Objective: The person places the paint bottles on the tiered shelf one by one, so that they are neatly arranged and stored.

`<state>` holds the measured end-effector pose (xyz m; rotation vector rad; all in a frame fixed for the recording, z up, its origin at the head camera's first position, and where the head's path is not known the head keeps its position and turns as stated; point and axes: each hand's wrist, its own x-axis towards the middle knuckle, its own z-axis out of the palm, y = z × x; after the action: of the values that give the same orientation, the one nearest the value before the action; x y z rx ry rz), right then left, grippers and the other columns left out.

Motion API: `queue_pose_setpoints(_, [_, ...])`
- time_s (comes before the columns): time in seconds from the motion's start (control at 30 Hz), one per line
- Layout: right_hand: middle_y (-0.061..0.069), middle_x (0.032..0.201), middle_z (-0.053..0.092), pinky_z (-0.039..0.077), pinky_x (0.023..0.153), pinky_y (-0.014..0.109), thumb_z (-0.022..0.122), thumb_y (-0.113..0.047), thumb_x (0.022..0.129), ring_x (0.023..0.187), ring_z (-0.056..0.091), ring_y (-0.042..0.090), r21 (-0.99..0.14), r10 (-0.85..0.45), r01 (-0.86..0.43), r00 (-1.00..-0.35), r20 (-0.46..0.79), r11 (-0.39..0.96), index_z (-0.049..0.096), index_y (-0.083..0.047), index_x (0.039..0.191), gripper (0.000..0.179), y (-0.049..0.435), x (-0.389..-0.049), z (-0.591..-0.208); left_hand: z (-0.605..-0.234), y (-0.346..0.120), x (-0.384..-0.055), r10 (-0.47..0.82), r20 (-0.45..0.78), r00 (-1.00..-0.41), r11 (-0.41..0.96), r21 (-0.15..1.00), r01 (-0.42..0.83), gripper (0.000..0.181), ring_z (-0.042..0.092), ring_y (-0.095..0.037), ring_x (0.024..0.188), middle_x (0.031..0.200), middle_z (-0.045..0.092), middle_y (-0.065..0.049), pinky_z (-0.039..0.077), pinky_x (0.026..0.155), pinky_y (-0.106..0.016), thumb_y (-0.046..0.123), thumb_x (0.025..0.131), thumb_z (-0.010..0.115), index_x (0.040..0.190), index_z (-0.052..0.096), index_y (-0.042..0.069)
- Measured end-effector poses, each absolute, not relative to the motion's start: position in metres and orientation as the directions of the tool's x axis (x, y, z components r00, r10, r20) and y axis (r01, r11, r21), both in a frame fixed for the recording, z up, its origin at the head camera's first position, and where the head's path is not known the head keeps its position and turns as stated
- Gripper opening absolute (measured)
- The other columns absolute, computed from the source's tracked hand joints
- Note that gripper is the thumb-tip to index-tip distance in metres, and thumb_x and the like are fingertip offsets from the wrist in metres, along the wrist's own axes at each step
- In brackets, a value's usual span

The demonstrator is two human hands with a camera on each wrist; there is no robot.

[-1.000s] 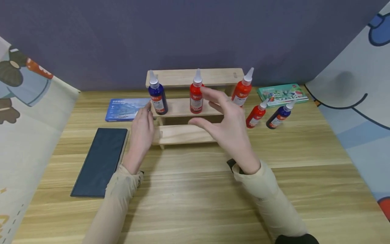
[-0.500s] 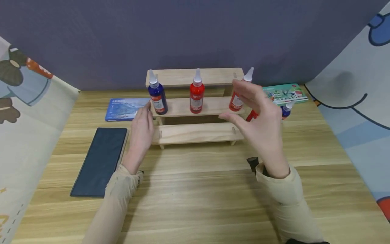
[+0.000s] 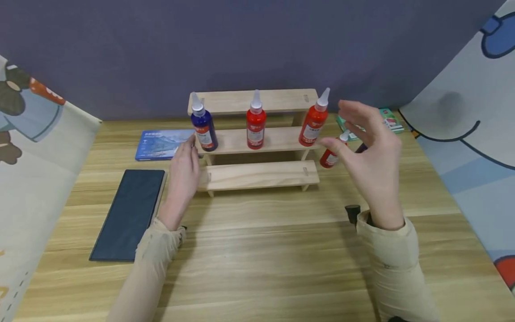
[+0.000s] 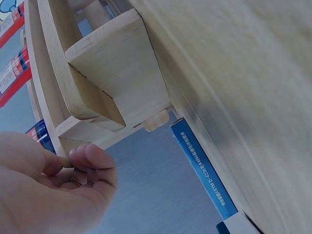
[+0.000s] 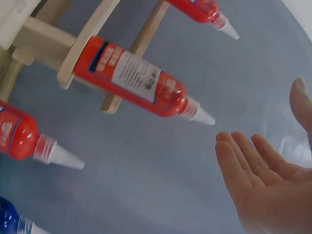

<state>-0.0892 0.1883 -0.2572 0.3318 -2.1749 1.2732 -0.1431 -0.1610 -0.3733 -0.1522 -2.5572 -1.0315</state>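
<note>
Three bottles (image 3: 255, 129) stand on the middle board (image 3: 236, 137) of the wooden rack (image 3: 263, 175); tabletop (image 3: 257, 255) spreads broadly from the rack's front edge toward us. Our left hand (image 3: 183, 172) pinches that board's left end beside the blue bottle (image 3: 204, 130); our right hand (image 3: 374, 156), thumb and fingers spread, hovers just right of the rack's right-hand red bottle (image 3: 313, 126).

The stepped shelf (image 3: 261, 175) is of wood, smooth & matt, w/ fine visible grain. The bottles (image 3: 256, 119) look like glossy plastic, w/ small bright reflections; their nozzles (image 3: 256, 100) are smooth plastic, approx. satin. The labels (image 5: 134, 70) seem smooth, paper or film. The bench (image 3: 257, 255) has wood-grain surf., slight sheen. The dark pad (image 3: 127, 214) is matt; the blue box (image 3: 161, 145), smooth card. The sleeves (image 3: 149, 259): matt, wrinkled cloth.
</note>
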Motion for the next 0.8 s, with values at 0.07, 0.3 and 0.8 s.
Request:
queue_pose_setpoints(0.07, [0.003, 0.135, 0.070, 0.053, 0.107, 0.031, 0.090, 0.004, 0.083, 0.124, 0.065, 0.015, -0.710, 0.089, -0.476, -0.796, 0.599, 0.519, 0.068, -0.003, 0.140, 0.062, 0.192, -0.090, -0.259, -0.373, -0.162, -0.143, -0.040, 0.378, -0.925, 0.727, 0.646, 0.233, 0.042, 0.063, -0.050, 0.105, 0.124, 0.063, -0.036, 0.052, 0.094, -0.059, 0.004, 0.114, 0.041, 0.151, 0.048, -0.016])
queue_pose_setpoints(0.3, [0.003, 0.137, 0.070, 0.053, 0.107, 0.029, 0.088, 0.002, 0.087, 0.126, 0.065, 0.014, -0.733, 0.134, -0.401, -0.824, 0.551, 0.549, 0.068, -0.005, 0.142, 0.059, 0.208, -0.094, -0.265, -0.373, -0.161, -0.144, -0.038, 0.358, -0.933, 0.734, 0.644, 0.217, 0.043, 0.062, -0.051, 0.113, 0.133, 0.061, -0.037, 0.051, 0.101, -0.060, 0.005, 0.115, 0.039, 0.152, 0.047, -0.015])
queue_pose_setpoints(0.8, [0.011, 0.144, 0.065, 0.051, 0.110, 0.034, 0.084, -0.014, 0.096, 0.133, 0.062, 0.026, -0.741, 0.188, -0.200, -0.895, 0.404, 0.641, 0.063, -0.005, 0.147, 0.056, 0.247, -0.117, -0.303, -0.373, -0.161, -0.144, -0.041, 0.356, -0.933, 0.735, 0.643, 0.213, 0.043, 0.062, -0.051, 0.114, 0.135, 0.060, -0.036, 0.051, 0.102, -0.060, 0.006, 0.115, 0.039, 0.152, 0.047, -0.015])
